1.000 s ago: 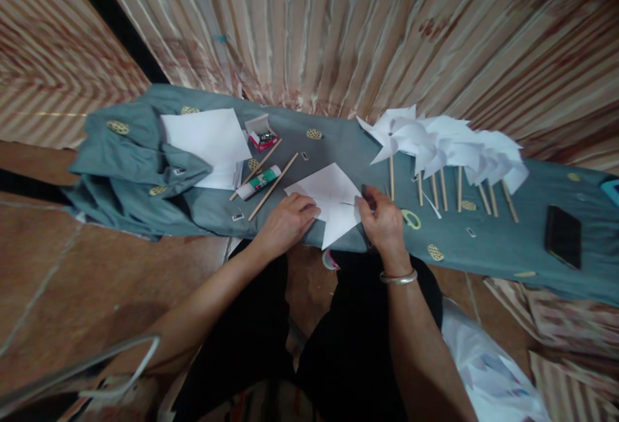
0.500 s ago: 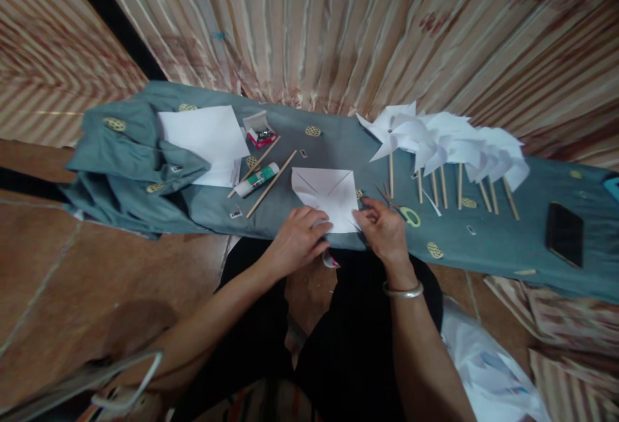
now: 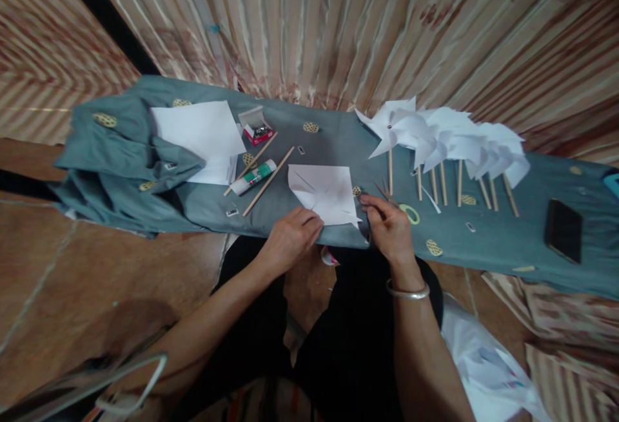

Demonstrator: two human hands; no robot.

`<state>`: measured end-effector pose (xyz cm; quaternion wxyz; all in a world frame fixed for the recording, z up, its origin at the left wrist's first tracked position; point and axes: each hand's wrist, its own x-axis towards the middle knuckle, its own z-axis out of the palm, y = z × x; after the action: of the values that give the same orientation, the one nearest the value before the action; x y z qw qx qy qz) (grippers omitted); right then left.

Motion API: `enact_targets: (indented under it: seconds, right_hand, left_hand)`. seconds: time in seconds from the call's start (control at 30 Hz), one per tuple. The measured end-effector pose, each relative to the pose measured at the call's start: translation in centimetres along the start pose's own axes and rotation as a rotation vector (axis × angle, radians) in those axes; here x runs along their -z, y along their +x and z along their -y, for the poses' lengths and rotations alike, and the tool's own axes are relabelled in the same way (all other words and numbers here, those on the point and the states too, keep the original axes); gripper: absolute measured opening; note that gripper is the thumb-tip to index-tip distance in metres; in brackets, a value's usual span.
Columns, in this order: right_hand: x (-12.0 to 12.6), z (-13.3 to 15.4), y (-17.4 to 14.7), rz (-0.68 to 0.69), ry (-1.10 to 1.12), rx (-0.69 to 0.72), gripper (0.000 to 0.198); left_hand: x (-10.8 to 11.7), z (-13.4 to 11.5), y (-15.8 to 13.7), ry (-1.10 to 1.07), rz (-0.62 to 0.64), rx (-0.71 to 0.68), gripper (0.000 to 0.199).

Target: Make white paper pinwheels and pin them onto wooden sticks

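Note:
A square white sheet of paper point(image 3: 329, 191) with cuts running in from its corners lies in front of me on the cloth-covered table. Its lower right corner is split, and one point sticks out. At the lower left corner, the bent fingers of my left hand point(image 3: 294, 236) close on the paper's edge. My right hand point(image 3: 391, 228) is just right of the sheet, apart from it, with loosely bent fingers and nothing seen in them. Beside its fingertips lie scissors point(image 3: 411, 213) with light green handles, partly hidden by the hand.
Left of the sheet are wooden sticks point(image 3: 268, 181), a glue stick point(image 3: 254, 177), an open small box point(image 3: 257, 126) of metal bits and a paper stack point(image 3: 196, 126). Several paper pinwheels point(image 3: 447, 135) on sticks lie at right, then a phone point(image 3: 564, 231). A curtain point(image 3: 309, 35) hangs behind.
My right hand has let go of the sheet's lower right corner and drawn slightly right. The split corner now stands out. My left hand remains at the lower left, its fingers drawn closer together.

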<state>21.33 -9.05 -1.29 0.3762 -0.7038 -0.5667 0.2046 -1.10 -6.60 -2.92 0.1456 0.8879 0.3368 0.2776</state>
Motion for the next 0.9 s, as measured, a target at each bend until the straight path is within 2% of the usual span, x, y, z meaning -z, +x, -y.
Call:
enact_targets:
  seconds: [0.17,0.3,0.4,0.6,0.77,0.9]
  right_hand:
    - [0.3,-0.2,-0.1,0.238,0.317,-0.008,0.039]
    - [0.4,0.4,-0.2,0.346,0.435,-0.014,0.025]
    - [0.2,0.7,-0.2,0.350,0.461,-0.022,0.016]
    - [-0.7,0.4,-0.1,0.320,0.444,-0.011,0.017]
    - [-1.7,0.3,-0.1,0.217,0.309,0.032,0.016]
    - [-2.3,0.7,-0.2,0.183,0.178,0.072,0.011]
  left_hand:
    - [0.6,-0.2,-0.6,-0.053,-0.056,0.013,0.013]
    - [1.0,-0.6,-1.1,-0.068,-0.065,-0.011,0.014]
    - [1.1,-0.7,-1.1,-0.070,-0.052,-0.012,0.015]
    - [1.0,-0.9,-0.9,-0.088,-0.028,-0.001,0.017]
    - [0.3,-1.3,-1.0,-0.123,0.009,0.005,0.030]
    - [-0.3,-1.4,-1.0,-0.141,0.010,-0.008,0.028]
